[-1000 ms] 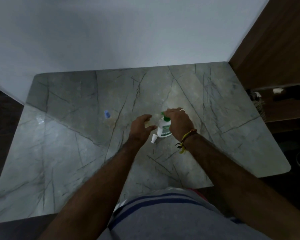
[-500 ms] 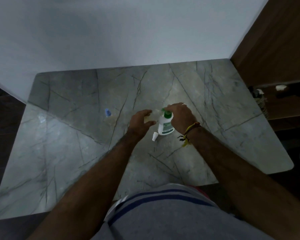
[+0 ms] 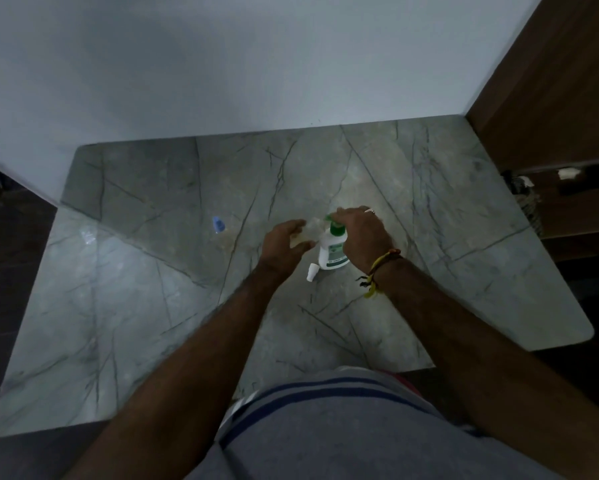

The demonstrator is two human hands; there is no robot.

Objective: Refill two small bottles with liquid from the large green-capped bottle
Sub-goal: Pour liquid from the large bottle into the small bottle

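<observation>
The large white bottle (image 3: 333,251) with a green cap (image 3: 337,229) stands on the marble table (image 3: 447,237) near its middle. My right hand (image 3: 362,235) grips it from the right, with the fingers curled over the cap. My left hand (image 3: 284,241) is just left of the bottle and closed around a small clear bottle (image 3: 310,232), which is faint and partly hidden. A small white nozzle cap (image 3: 311,271) lies on the table in front of the large bottle. Another small clear bottle with a blue cap (image 3: 218,224) lies further left, away from both hands.
A white wall runs along the table's far edge. A brown wooden panel (image 3: 550,81) and a dark shelf with small items (image 3: 568,174) are on the right. My torso in a grey striped shirt is at the table's near edge.
Both hands stay at the large bottle. My right hand's fingers have shifted a little further over the green cap. The view has moved slightly.
</observation>
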